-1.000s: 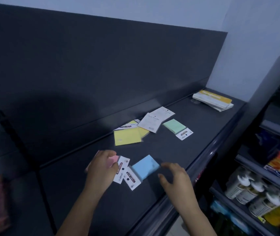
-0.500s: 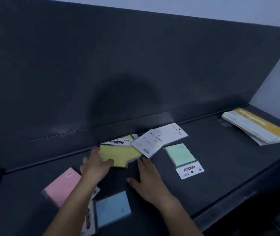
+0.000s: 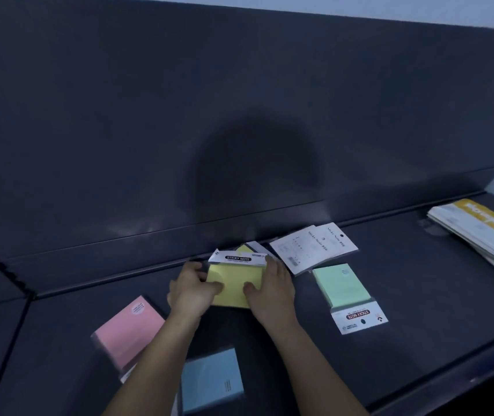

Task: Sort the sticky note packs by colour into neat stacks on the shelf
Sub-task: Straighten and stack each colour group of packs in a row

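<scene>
Gripping the yellow pack (image 3: 235, 280) from both sides near the back edge of the shelf (image 3: 419, 310), with the left hand (image 3: 193, 291) curled round its left edge, thumb laid on top, and with the right hand (image 3: 271, 291) curled round its right edge, thumb likewise on the face. Holding it flat or nearly so, header card toward the back wall, over a second yellow pack (image 3: 244, 248) peeking out just behind and beneath. Probably aligning the two yellows into one stack; hard to tell whether already touching

Judging progress as early. Lying singly and apart: pink pack (image 3: 130, 330) at the near left, blue pack (image 3: 211, 378) near it toward the front, green pack (image 3: 340, 285) to the right with its header toward the front edge. Lying face down and overlapped just right of the yellows: two white-backed packs (image 3: 311, 247), colour hidden. Left to do, by the look of it: settling the yellows square, turning over the white-backed pair to check colour, then placing each with its match and straightening every pile. Resting well apart at the far right: a heap of yellow-and-white packets (image 3: 480, 235), probably no part of the sort
</scene>
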`<state>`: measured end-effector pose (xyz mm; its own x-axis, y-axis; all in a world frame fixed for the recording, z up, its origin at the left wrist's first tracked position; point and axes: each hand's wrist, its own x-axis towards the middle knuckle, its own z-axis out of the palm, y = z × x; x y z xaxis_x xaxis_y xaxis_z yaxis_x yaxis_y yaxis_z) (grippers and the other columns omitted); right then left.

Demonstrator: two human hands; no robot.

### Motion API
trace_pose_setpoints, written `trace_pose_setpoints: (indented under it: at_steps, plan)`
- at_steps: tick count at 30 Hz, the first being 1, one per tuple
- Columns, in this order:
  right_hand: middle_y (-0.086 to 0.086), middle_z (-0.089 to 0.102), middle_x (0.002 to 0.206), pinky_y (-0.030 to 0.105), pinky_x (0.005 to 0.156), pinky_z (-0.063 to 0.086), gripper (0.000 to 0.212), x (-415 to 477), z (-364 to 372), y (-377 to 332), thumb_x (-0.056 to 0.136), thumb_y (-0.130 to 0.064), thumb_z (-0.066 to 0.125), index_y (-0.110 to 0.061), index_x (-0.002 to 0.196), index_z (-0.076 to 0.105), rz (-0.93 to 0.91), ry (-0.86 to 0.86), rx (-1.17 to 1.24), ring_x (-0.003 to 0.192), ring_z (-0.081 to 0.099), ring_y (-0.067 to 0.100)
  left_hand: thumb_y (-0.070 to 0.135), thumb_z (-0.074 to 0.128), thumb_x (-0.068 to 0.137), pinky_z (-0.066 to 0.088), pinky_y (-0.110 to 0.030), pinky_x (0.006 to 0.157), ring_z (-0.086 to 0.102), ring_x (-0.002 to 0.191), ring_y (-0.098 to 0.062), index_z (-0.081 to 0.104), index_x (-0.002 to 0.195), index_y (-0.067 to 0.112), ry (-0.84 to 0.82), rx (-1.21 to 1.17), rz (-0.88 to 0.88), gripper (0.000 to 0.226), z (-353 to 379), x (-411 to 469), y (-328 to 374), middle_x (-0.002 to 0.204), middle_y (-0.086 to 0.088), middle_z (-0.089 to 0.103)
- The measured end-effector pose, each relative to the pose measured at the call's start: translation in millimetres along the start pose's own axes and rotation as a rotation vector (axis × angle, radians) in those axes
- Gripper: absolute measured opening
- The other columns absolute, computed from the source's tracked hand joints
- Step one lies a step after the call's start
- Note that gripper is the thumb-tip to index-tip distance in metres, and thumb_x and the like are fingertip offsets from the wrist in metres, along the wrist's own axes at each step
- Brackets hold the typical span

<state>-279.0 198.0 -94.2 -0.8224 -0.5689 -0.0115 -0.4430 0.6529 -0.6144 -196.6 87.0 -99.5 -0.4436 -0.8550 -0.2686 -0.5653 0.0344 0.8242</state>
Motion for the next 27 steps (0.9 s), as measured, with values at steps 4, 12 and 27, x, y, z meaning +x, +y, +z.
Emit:
trace_pose_setpoints:
  at_steps: [4,12,27]
  plan:
    - [0.012,0.042,0.13,0.025,0.095,0.034,0.057,-2.1,-1.2,-6.3,0.081,-0.007,0.056,-0.007,0.133,0.036,0.035,0.009,0.193,0.121,0.041,0.028,0.024,0.079,0.066,0.038,-0.038,0.1,0.04,0.121,-0.026,0.04,0.131,0.019,-0.031,0.178,0.038,0.076,-0.2,-8.0,6.1,0.125,-0.004,0.048]
    - [0.012,0.059,0.115,0.02,0.068,0.044,0.037,2.5,-16.0,-2.8,0.082,0.0,0.055,-0.001,0.119,0.051,0.254,-0.196,0.69,0.091,0.059,0.018,0.004,0.085,0.059,0.046,-0.029,0.086,0.05,0.112,-0.024,0.029,0.142,0.01,-0.182,-0.041,-0.03,0.1,-12.4,-14.9,7.2,0.127,-0.009,0.044]
    - [0.009,0.074,0.096,0.031,0.068,0.054,0.023,-18.1,-42.4,9.3,0.079,0.002,0.065,-0.006,0.101,0.067,0.338,-0.324,1.341,0.082,0.071,0.021,0.014,0.074,0.078,0.046,-0.01,0.058,0.063,0.067,-0.008,0.063,0.087,-0.001,-0.196,-0.348,0.101,0.021,-20.0,-56.1,7.0,0.078,-0.003,0.068]
